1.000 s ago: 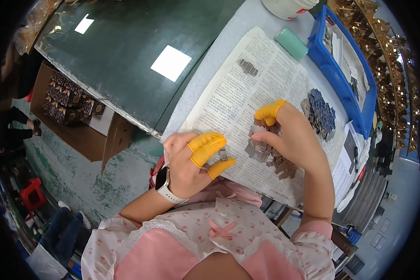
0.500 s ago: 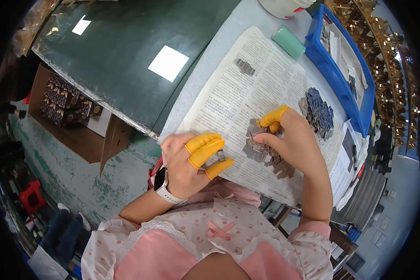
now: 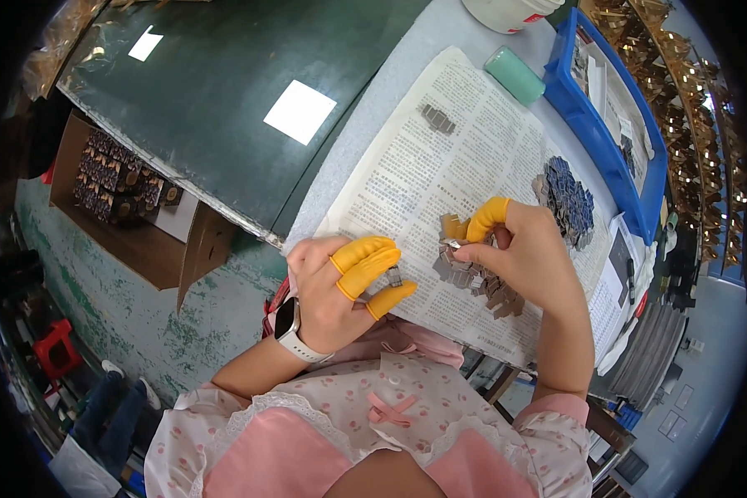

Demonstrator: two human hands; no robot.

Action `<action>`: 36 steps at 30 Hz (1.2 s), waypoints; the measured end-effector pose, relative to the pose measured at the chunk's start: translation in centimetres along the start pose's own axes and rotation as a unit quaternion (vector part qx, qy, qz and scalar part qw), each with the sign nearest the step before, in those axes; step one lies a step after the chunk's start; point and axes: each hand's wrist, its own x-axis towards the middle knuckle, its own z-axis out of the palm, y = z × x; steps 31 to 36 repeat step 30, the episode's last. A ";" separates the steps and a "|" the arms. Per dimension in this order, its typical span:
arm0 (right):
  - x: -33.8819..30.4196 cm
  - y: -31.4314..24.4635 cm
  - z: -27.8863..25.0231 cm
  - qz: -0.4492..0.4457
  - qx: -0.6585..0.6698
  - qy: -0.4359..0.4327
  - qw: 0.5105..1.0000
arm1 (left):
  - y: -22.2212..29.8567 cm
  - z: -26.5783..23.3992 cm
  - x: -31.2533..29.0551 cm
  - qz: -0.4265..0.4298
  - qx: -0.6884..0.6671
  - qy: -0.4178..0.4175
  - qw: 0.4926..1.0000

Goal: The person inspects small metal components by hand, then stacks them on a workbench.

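Note:
Small flat grey metal pieces [image 3: 394,275] are held in my left hand [image 3: 328,286], between fingers wearing yellow finger cots. Over a loose heap of the same grey pieces [image 3: 498,295], my right hand [image 3: 527,249] pinches one small shiny piece [image 3: 454,244] between the bare thumb and a finger in a yellow cot. Both hands are above a printed newspaper sheet [image 3: 390,183]. To the right of my right hand lies a second heap of pieces, blue and grey [image 3: 568,203]. A short overlapping row of grey pieces [image 3: 436,120] rests farther up the sheet.
A green cylinder [image 3: 515,75] lies by the sheet's far edge, beside a blue tray [image 3: 606,124] and a white tub [image 3: 506,15]. Papers with a pen [image 3: 631,280] are at the right. Left stands a dark green tabletop [image 3: 216,91], with an open carton [image 3: 199,249] below it.
The right thumb and finger have closed on a small piece and drawn back slightly from the heap. My left hand has barely moved.

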 end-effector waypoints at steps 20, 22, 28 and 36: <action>1.6 -1.1 2.6 -0.464 -0.210 -0.040 0.860 | -0.2 -0.8 0.0 -0.012 -0.010 -0.044 0.999; 1.1 -1.2 3.3 -0.448 -0.213 -0.032 0.868 | -0.3 -0.8 -0.1 -0.015 -0.016 -0.043 0.999; -0.7 0.0 5.2 -0.395 -0.134 0.026 0.909 | -0.5 -0.8 -0.3 -0.014 -0.026 -0.057 0.998; -1.2 -0.2 5.1 -0.348 -0.118 0.014 0.930 | -0.6 -1.0 -0.4 -0.010 -0.021 -0.076 0.997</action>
